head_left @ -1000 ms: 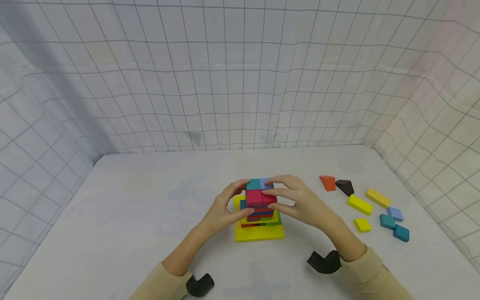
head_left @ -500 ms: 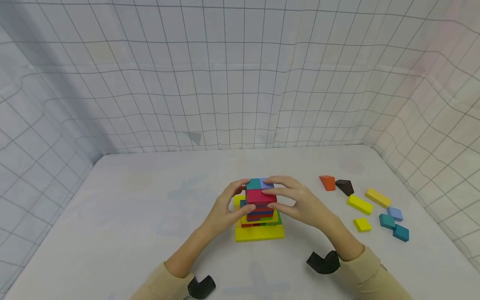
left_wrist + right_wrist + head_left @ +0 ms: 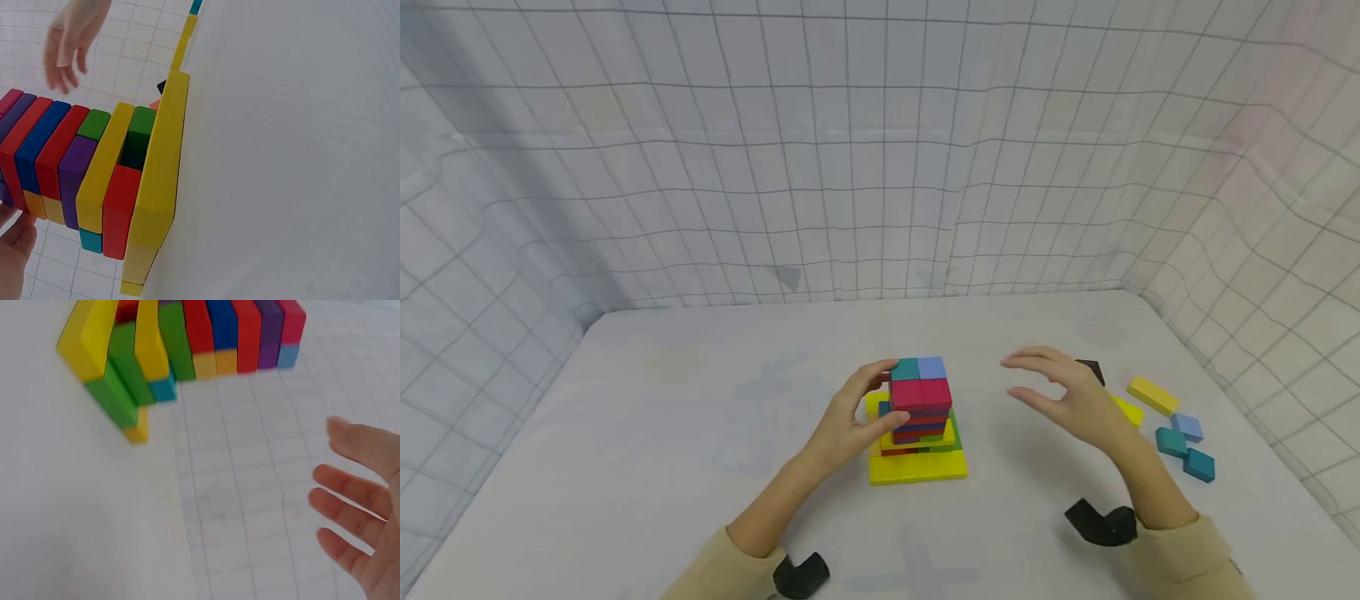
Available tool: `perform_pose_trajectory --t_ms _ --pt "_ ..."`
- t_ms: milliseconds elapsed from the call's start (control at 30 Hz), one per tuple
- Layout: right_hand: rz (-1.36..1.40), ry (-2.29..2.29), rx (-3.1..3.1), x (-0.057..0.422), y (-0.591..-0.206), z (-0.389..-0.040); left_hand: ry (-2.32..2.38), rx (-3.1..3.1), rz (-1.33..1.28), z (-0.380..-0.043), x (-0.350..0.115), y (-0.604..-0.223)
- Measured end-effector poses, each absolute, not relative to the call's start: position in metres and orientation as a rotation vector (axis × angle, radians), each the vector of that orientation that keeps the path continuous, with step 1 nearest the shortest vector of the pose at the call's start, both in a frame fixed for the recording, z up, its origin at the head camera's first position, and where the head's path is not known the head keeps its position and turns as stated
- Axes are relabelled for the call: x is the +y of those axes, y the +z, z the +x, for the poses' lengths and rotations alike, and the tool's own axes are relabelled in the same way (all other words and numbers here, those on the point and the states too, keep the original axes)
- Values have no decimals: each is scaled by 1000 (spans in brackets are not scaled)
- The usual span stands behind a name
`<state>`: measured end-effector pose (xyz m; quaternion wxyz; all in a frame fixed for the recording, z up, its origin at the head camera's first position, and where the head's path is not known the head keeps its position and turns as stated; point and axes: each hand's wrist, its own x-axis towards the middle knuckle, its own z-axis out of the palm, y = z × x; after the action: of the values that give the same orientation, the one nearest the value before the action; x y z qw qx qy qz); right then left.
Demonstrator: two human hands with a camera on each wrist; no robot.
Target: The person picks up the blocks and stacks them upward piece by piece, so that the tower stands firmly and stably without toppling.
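Observation:
A tower of coloured wooden blocks (image 3: 921,396) stands on the white table, layered in red, blue, purple, green and yellow on a wider yellow base (image 3: 917,468). Its top layer shows two crimson blocks in front, with a teal block (image 3: 905,368) and a light blue block (image 3: 932,367) behind. My left hand (image 3: 850,421) holds the tower's upper left side, thumb at the front and fingers toward the back. To the right of the tower, my right hand (image 3: 1071,400) is in the air, holding nothing, its fingers and thumb apart. It also appears blurred in the left wrist view.
Loose blocks lie at the right: a dark block (image 3: 1092,369), partly hidden yellow block (image 3: 1127,410), another yellow block (image 3: 1153,395), light blue block (image 3: 1187,427) and two teal blocks (image 3: 1171,442). A grid-patterned white curtain (image 3: 880,167) surrounds the table.
My right hand has let go of the tower's top right side and moved right, now covering some loose blocks. My left hand and the tower stay in place.

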<state>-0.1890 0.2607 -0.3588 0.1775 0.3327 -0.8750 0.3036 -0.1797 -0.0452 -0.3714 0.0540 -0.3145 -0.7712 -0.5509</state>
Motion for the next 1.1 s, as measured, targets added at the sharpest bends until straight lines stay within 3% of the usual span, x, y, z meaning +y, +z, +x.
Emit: perform_pose_trajectory --t_ms 300,567,800,1100 --pt "675 819 -2824 368 -399 -159 -1678 -2349 -952 -179 -45 -371" --pt "642 880 -2833 404 -422 -143 -1653 -2346 -963 -179 -45 -371" --pt "733 894 -2722 384 -419 -152 -1654 -2341 -965 -180 -46 -372" --pt "953 964 -2518 278 -353 -188 -1659 -2350 -960 -179 -46 -372"
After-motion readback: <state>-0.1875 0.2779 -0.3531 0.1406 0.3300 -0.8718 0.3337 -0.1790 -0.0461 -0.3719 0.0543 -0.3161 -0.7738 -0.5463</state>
